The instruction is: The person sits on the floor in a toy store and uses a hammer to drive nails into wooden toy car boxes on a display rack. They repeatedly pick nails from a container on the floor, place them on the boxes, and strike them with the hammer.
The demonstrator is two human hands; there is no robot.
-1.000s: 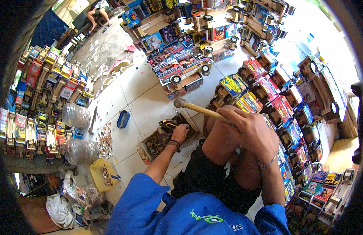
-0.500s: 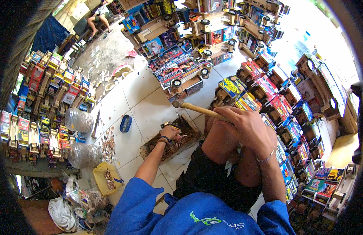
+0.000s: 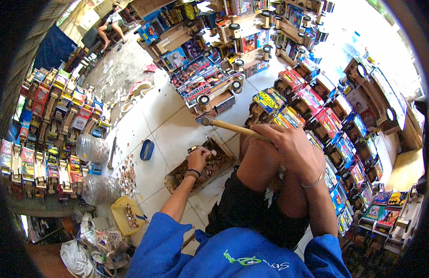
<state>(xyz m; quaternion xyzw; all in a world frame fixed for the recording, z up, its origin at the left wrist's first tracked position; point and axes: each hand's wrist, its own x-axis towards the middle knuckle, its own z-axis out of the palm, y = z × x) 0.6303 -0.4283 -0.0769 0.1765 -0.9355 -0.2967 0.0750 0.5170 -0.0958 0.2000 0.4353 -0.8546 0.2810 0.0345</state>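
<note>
My right hand (image 3: 293, 150) rests on my raised knee, its fingers wrapped round the wooden handle of a hammer (image 3: 237, 129). The hammer head points left, above the floor tiles. Over a long wooden box (image 3: 170, 183) on the floor, my left hand (image 3: 197, 159) is closed with its fingertips together. A small pale wood piece (image 3: 213, 153) shows at those fingertips. Another small dark and yellowish piece (image 3: 192, 149) shows by the thumb side; how it is held is hard to make out. Small wood scraps (image 3: 210, 167) lie inside the box.
Toy wooden trucks (image 3: 207, 83) stand in stacks ahead, with more rows to the right (image 3: 312, 102) and left (image 3: 61, 106). On the floor at left are a blue oval container (image 3: 147, 149), another hammer (image 3: 112, 153), scattered small pieces (image 3: 127, 177), a yellow tub (image 3: 119, 214) and clear plastic jars (image 3: 99, 189). A person (image 3: 113, 25) sits far back.
My left hand has lifted and shifted slightly left over the box, with a pale piece now showing at its fingertips. My right hand keeps the hammer on the knee. The view has shifted slightly.
</note>
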